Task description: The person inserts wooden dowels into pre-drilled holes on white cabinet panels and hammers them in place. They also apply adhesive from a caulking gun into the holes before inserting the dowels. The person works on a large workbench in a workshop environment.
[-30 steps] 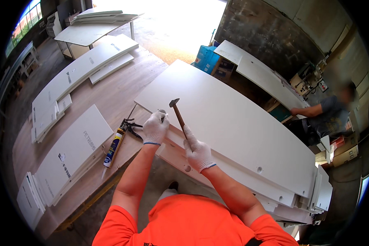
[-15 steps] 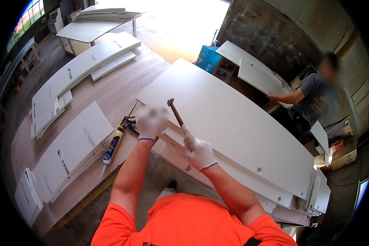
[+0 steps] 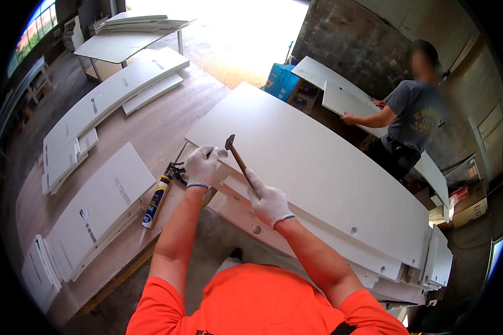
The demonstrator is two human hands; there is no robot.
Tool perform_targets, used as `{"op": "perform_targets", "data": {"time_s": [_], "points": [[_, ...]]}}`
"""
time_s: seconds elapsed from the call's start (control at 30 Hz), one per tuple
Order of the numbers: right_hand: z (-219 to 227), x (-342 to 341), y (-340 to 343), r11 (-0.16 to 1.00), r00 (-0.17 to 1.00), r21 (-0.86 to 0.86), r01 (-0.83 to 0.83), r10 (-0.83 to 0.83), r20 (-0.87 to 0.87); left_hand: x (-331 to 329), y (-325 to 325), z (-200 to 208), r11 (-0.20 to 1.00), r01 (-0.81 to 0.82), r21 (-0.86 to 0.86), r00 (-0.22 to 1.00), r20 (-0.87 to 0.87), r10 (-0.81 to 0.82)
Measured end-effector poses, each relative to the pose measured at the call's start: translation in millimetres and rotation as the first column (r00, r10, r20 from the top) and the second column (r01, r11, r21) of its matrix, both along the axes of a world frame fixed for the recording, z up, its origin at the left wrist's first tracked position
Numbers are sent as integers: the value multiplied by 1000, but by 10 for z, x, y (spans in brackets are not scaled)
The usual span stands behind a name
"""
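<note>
My right hand (image 3: 270,202), in a white knitted glove, is closed round the wooden handle of a hammer (image 3: 239,160). The hammer's head is raised over the near left end of a large white panel (image 3: 313,159). Beside that end, my gloved left hand (image 3: 200,167) has its fingers bent together in a pinch at the panel's edge. What it pinches, if anything, is too small to make out. Just left of this hand lies a caulking gun with a blue and yellow cartridge (image 3: 158,202), its nozzle pointing toward me.
More white panels (image 3: 296,220) are stacked under the large one, some with round holes. Printed white boards (image 3: 103,204) lie on the wooden table (image 3: 165,120) at left. A co-worker (image 3: 411,114) handles a panel (image 3: 346,100) at back right, near a blue box (image 3: 281,81).
My left hand has shifted slightly and shows sharply instead of blurred. The hammer stays raised, almost in place. At back right, the co-worker has moved farther back and to the left.
</note>
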State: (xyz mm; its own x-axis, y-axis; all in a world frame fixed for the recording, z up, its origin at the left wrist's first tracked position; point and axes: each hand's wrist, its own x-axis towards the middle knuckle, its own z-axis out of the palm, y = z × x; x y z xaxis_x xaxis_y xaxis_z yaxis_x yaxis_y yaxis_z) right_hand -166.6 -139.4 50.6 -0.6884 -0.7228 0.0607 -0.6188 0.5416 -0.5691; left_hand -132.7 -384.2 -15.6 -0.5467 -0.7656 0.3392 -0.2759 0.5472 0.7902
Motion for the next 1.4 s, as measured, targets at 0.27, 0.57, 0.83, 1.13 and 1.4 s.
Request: {"op": "perform_targets", "data": {"time_s": [0.27, 0.57, 0.83, 1.13, 1.4], "points": [[-188, -65, -284, 1000, 999, -31, -3, 4, 34, -4, -31, 9, 997, 46, -65, 999, -2, -46], [46, 63, -314, 1000, 995, -2, 8, -8, 94, 11, 1, 79, 997, 42, -72, 998, 40, -39], [-61, 99, -344, 999, 997, -22, -43, 41, -60, 26, -24, -14, 983, 33, -178, 999, 45, -26], [-44, 165, -306, 984, 1000, -178, -18, 14, -23, 158, -52, -407, 981, -181, 63, 953, -234, 191], [10, 205, -301, 988, 1000, -153, -8, 10, 9, 103, -90, -552, 850, 12, 527, 931, -315, 183]]}}
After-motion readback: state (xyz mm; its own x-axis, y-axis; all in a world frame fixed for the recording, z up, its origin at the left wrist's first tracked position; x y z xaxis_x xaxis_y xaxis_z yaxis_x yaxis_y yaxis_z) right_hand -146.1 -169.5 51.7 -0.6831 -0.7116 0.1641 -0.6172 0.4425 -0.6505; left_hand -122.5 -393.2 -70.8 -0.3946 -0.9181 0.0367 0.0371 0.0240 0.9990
